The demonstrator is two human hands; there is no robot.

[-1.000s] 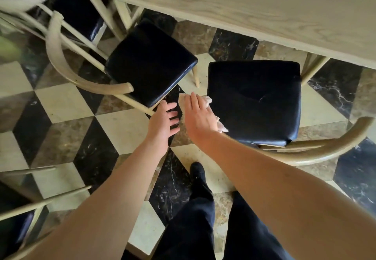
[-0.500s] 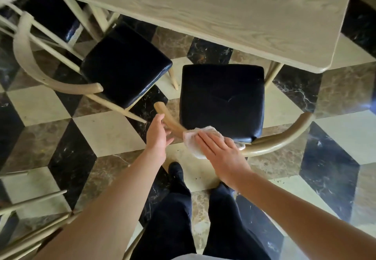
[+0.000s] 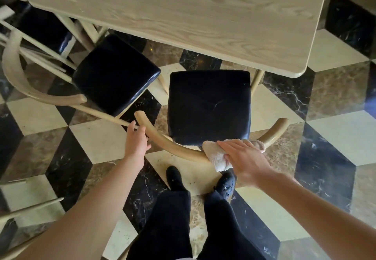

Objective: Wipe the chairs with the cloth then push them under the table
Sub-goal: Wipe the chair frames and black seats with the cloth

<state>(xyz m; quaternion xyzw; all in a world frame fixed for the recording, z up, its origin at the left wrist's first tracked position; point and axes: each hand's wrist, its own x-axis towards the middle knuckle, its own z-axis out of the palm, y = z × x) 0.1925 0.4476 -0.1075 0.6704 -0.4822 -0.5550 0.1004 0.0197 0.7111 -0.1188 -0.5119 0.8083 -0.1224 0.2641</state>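
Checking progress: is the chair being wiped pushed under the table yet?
Not yet. The chair has its whole seat out before the table edge; the right hand presses the cloth on its backrest.

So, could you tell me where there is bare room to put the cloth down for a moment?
The pale wooden tabletop is bare throughout, and so is the black padded seat inside the curved wooden backrest. It is crowded at that backrest: the left hand and the right hand, pressing the beige cloth.

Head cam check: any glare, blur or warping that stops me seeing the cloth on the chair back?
Head view: wide-angle bends the table edge; soft sheen on the black seat; right edge slightly hazy. The cloth under the right hand on the chair back reads sharp.
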